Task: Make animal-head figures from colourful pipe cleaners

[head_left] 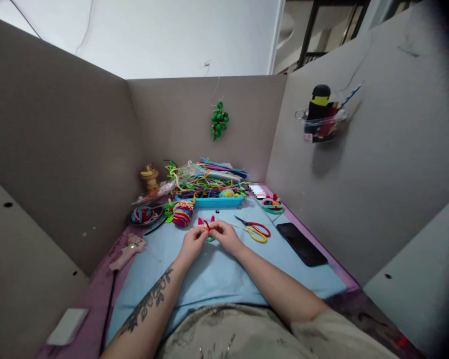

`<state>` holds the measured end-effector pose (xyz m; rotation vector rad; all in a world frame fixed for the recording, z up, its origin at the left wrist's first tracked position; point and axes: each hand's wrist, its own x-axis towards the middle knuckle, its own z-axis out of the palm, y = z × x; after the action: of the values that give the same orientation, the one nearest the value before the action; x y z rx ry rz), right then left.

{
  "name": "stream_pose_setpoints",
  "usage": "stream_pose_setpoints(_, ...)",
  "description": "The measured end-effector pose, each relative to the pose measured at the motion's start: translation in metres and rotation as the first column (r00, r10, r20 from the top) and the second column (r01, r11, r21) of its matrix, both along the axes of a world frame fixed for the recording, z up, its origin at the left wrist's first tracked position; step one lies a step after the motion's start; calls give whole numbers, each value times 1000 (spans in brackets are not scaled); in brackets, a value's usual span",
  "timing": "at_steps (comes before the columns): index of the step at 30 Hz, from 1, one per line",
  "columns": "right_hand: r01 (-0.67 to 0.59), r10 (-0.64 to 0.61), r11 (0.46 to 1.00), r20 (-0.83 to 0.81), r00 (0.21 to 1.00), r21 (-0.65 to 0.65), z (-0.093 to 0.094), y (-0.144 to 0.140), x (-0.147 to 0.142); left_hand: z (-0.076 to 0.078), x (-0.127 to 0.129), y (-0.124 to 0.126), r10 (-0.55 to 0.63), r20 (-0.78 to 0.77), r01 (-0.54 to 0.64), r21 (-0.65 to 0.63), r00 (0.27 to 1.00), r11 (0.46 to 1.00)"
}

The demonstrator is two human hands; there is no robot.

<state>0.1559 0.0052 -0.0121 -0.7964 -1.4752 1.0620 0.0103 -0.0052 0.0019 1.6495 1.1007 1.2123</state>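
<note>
Pipe-cleaner figure [208,227]: pinched between the left hand [193,243] and right hand [224,235], fingertips closed on it from either side, just above the blue surface [217,279], scissors [255,230] nearer the right hand.

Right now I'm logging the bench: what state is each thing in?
left hand: pinching the small craft piece
right hand: pinching it too
small craft piece: held just above the blue mat
scissors: lying flat, blades shut
phone: screen dark
green ornament: hanging on the wall
</note>
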Motion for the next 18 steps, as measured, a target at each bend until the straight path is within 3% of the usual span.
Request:
stream_pose_setpoints(4,-12,12,1000,-40,999,-3,3,-1,2,-1,1,-1,-27,12,27,-39,1000,999)
stream_pose_setpoints(8,-63,62,998,-47,997,-22,2,1,4,-3,4,-3,-106,186,139,-172,977,975)
stream_pose_setpoints(13,-208,201,976,-94,975,-67,-1,5,6,0,4,-6,-122,407,302,-414,905,859)
stream_pose_setpoints(18,-325,322,944,-70,944,-47,-2,6,10,5,-1,-8,-187,488,445,-489,852,750)
